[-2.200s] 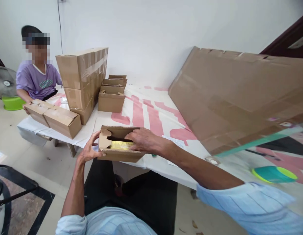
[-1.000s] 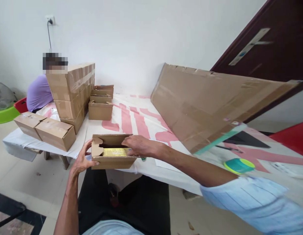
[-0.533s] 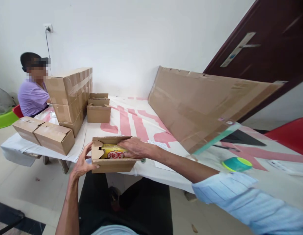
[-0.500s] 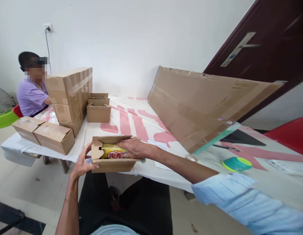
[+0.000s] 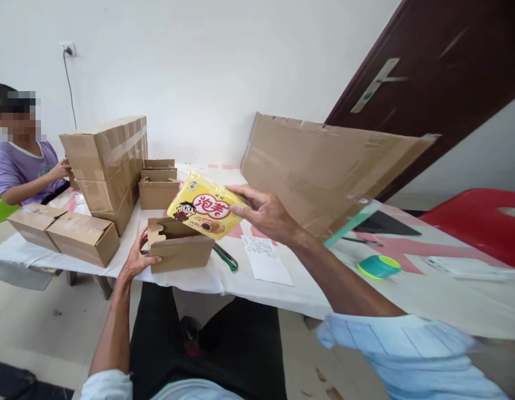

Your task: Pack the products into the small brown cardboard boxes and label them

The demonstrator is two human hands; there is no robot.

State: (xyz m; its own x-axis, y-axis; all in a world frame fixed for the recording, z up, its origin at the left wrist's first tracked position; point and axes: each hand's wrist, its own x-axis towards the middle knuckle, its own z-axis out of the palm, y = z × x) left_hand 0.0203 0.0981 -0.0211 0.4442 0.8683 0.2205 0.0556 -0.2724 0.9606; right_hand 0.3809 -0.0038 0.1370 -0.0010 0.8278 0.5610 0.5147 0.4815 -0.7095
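A yellow snack box (image 5: 207,206) with red lettering and a cartoon figure is gripped at its right end by my right hand (image 5: 268,214). It hangs tilted just above an open cardboard box (image 5: 180,254) at the table's near edge. My left hand (image 5: 136,256) holds that cardboard box by its left side, thumb on the front and fingers behind the left wall. The inside of the cardboard box is mostly hidden by the snack box. A green-handled cutter (image 5: 226,258) lies just right of the cardboard box.
Taped cartons (image 5: 109,161) are stacked at the left, with two closed boxes (image 5: 82,236) before them and open boxes (image 5: 159,191) behind. A paper sheet (image 5: 266,261), a tape roll (image 5: 378,267) and a leaning cardboard sheet (image 5: 315,172) are rightward. A person (image 5: 26,161) sits far left.
My right hand has lifted the yellow snack box up out of the cardboard box. The cardboard box now rests on the table, and the view has shifted right.
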